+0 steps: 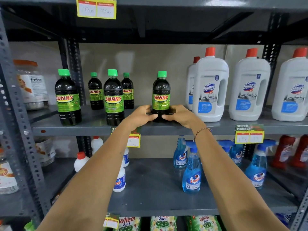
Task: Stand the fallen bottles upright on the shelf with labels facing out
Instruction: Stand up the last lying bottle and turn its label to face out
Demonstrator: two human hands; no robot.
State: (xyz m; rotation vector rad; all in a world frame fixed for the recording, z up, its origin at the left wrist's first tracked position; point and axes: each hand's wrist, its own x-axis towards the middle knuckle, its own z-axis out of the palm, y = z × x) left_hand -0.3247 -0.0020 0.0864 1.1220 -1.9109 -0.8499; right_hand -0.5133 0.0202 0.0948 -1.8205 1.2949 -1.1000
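A dark SUNNY bottle with a green cap stands upright near the front edge of the grey middle shelf, its label facing out. My left hand and my right hand wrap its base from both sides, fingertips almost meeting in front. Another green cap peeks out just behind it. To the left stand more upright SUNNY bottles: one at the far left, one in the middle front, and two smaller-looking ones further back. All show their labels.
White Domex jugs with red caps stand just right of the held bottle. Blue Colin spray bottles and white bottles sit on the shelf below. A fitfizz jar is at far left. Yellow price tags hang from the shelf edges.
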